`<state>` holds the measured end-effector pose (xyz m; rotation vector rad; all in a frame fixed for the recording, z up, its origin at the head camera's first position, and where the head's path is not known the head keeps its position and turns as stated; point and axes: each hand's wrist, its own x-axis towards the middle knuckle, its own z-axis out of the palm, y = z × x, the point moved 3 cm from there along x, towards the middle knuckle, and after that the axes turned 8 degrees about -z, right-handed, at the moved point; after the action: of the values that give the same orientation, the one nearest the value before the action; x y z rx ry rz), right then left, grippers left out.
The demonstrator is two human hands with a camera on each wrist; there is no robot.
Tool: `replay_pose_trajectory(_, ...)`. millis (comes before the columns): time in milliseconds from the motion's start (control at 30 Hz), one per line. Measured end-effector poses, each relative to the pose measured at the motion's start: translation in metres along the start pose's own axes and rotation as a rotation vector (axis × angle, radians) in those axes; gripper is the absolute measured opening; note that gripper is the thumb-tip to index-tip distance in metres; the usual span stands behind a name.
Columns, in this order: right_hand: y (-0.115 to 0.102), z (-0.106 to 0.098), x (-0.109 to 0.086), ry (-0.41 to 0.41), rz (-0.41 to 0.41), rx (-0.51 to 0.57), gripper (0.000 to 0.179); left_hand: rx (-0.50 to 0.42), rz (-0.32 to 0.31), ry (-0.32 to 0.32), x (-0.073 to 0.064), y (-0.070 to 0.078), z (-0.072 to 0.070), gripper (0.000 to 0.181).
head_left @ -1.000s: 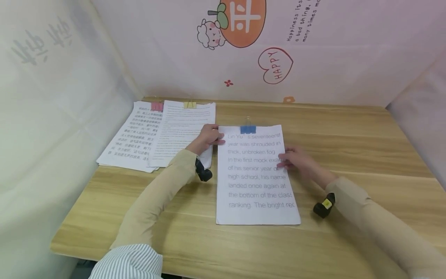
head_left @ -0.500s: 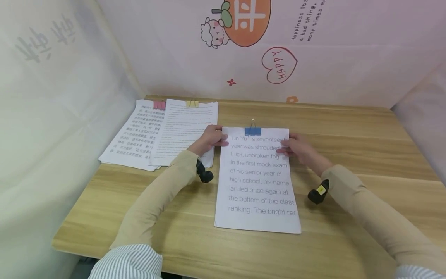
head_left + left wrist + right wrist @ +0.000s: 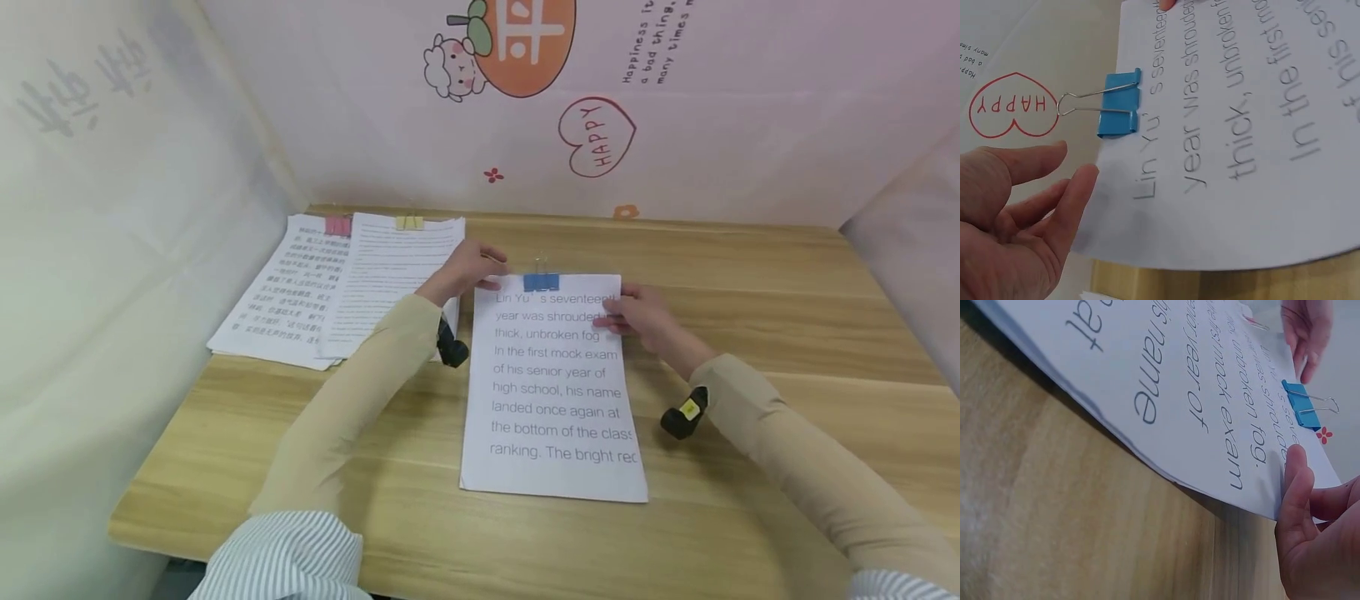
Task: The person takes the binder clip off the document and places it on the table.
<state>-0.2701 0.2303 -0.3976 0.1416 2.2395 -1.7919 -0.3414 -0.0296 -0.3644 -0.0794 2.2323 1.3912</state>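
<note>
A stack of printed paper (image 3: 551, 392) lies in front of me, with large English text on its top sheet. At its top edge sits a blue binder clip (image 3: 542, 282), wire handles pointing away from the sheets (image 3: 1120, 103). My left hand (image 3: 467, 265) is at the top left corner, thumb and fingers apart, a little short of the clip. In the left wrist view a fingertip (image 3: 1090, 175) overlaps the paper's edge; whether it touches is unclear. My right hand (image 3: 651, 323) pinches the right edge near the top, fingers over the sheet (image 3: 1297, 481).
To the left, two more paper stacks overlap: one with a yellow binder clip (image 3: 409, 222), the other with a pink binder clip (image 3: 338, 227). The wooden table (image 3: 750, 292) ends at a printed backdrop (image 3: 712, 158) behind and a pale side wall (image 3: 135, 250) on the left.
My right hand has slid up the right edge toward the top. My left hand has let go of the left edge and moved up and right toward the blue binder clip.
</note>
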Motion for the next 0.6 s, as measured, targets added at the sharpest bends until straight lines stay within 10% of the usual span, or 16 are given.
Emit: replay_pose_trajectory(600,0.005,-0.002,-0.010,-0.008,-0.024,-0.001,0.044,-0.148,-0.077,-0.197,0.018,0.026,0.033,0.052)
